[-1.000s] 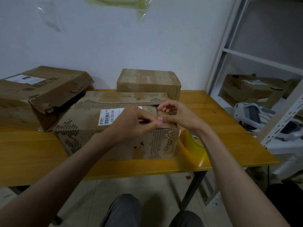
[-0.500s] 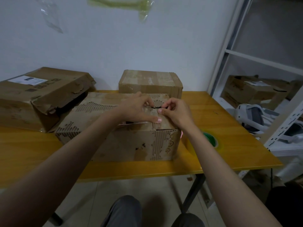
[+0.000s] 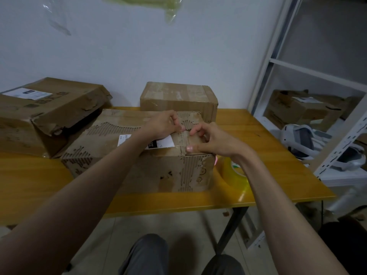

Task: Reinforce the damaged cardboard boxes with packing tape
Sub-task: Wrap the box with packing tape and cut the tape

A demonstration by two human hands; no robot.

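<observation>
Change since earlier: both hands have moved up the near box's top; the right thumb has come down onto the front top edge, and the left hand now covers part of the white label.
Head view, box in hand: the torn cardboard box [image 3: 139, 161] lies straight ahead on the yellow table [image 3: 29, 179], under both hands.
Head view, left hand: the left hand [image 3: 160, 126] rests on the box top, fingers curled down with the tips pressed at the torn seam; it seems to pin down a tape strip, though I cannot tell whether it pinches anything.
Head view, right hand: the right hand [image 3: 212, 139] sits just right of the left, thumb pressed flat on the front top edge, fingers curled above the lid.
Head view, tape strip: a glossy strip [image 3: 183, 142] runs from the seam toward the person, between the two hands, over the front edge.
Head view, tape roll: the roll [image 3: 234, 171] stands below and right of the right wrist, against the box's right side.
Key relation: the strip's long axis runs away-to-near, so smoothing likely goes down the front face; the right hand is nearer that end.
Head view, other boxes: a crushed box [image 3: 49, 112] lies far left of the left hand, a taped box [image 3: 178, 98] just beyond both.
</observation>
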